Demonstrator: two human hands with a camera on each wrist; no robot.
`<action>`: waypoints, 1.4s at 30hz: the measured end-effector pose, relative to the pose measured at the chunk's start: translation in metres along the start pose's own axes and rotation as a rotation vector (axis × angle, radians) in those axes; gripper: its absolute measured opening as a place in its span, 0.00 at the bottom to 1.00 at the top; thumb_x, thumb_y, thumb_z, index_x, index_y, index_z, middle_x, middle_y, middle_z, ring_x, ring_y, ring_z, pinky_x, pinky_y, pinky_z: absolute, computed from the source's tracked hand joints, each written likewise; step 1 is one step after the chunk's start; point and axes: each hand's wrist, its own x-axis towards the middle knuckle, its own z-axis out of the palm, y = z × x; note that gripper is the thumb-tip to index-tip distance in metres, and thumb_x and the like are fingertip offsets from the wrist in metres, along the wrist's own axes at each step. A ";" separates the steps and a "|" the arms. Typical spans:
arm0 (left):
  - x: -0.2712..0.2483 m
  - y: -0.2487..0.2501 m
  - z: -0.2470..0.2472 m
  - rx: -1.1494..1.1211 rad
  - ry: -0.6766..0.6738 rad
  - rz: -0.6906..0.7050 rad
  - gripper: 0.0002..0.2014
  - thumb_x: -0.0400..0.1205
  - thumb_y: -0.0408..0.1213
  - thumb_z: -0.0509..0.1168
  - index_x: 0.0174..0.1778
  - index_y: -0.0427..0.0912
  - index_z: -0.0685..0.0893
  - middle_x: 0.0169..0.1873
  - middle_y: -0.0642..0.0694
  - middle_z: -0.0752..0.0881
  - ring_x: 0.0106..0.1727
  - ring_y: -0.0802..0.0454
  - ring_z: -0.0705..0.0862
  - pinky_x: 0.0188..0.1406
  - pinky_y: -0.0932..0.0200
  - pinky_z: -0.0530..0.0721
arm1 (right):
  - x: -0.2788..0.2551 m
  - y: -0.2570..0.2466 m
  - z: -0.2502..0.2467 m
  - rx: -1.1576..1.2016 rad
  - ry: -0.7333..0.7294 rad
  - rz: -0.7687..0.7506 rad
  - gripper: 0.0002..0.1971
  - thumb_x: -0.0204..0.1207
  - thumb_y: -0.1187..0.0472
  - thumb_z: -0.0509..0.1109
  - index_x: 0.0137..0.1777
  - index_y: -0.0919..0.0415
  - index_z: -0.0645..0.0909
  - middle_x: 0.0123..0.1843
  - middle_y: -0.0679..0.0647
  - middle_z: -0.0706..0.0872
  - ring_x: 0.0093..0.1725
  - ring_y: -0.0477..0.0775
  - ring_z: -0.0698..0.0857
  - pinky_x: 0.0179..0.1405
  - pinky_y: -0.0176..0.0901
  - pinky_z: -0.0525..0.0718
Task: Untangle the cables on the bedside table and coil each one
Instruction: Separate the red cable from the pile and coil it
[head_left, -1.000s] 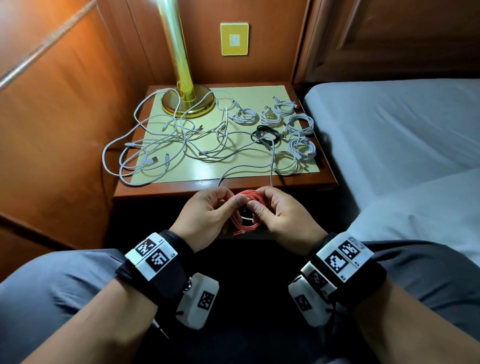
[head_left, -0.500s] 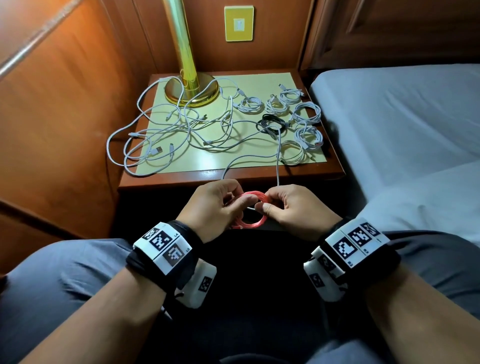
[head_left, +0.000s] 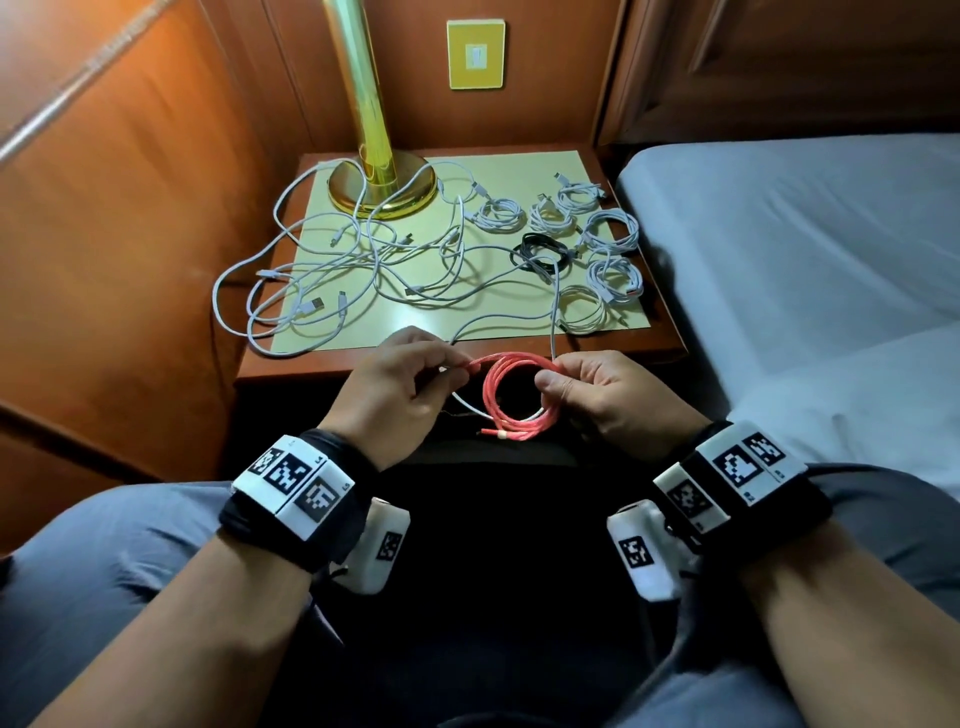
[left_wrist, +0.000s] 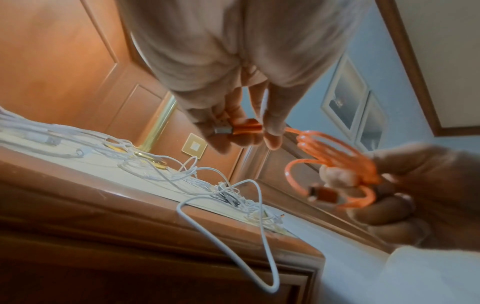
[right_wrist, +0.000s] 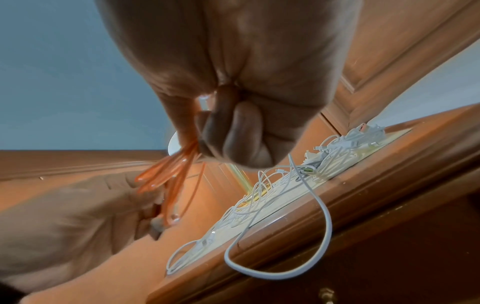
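A red cable (head_left: 511, 397) is wound into a small coil between my hands, just in front of the bedside table (head_left: 291, 358). My left hand (head_left: 400, 387) pinches the cable's plug end (left_wrist: 242, 129) between thumb and fingers. My right hand (head_left: 605, 389) pinches the right side of the coil (right_wrist: 166, 174). On the table's left half lies a tangle of white cables (head_left: 332, 275). Several coiled white cables (head_left: 610, 231) and one coiled black cable (head_left: 537, 252) lie on its right half. A white cable loop (left_wrist: 259, 236) hangs over the table's front edge below my hands.
A brass lamp (head_left: 374, 171) stands at the back left of the table, with cables around its base. A bed with a grey sheet (head_left: 810, 234) is close on the right. Wooden wall panels (head_left: 130, 234) close in the left and back. My knees are below.
My hands have moved apart and the red coil has opened into a wider ring. The left hand now pulls the plug end out to the left.
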 end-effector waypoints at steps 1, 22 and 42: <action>0.000 -0.001 0.000 0.034 0.030 0.013 0.06 0.79 0.31 0.75 0.49 0.44 0.93 0.44 0.49 0.84 0.46 0.56 0.82 0.48 0.69 0.78 | -0.001 -0.002 0.002 0.060 -0.042 0.016 0.14 0.87 0.60 0.63 0.40 0.64 0.79 0.22 0.44 0.77 0.19 0.38 0.71 0.20 0.26 0.67; -0.006 0.021 0.024 -0.922 -0.053 -0.504 0.19 0.75 0.41 0.78 0.54 0.33 0.81 0.41 0.35 0.86 0.40 0.41 0.84 0.46 0.47 0.86 | 0.005 0.010 0.021 -0.291 0.256 -0.121 0.12 0.83 0.50 0.70 0.38 0.52 0.84 0.35 0.51 0.87 0.38 0.50 0.84 0.42 0.49 0.81; 0.001 0.015 0.029 -0.705 0.176 -0.184 0.05 0.78 0.34 0.75 0.48 0.45 0.92 0.51 0.42 0.90 0.55 0.49 0.88 0.63 0.50 0.83 | 0.007 0.008 0.017 -0.238 0.368 -0.099 0.15 0.82 0.51 0.71 0.39 0.61 0.86 0.34 0.51 0.89 0.36 0.49 0.85 0.39 0.45 0.82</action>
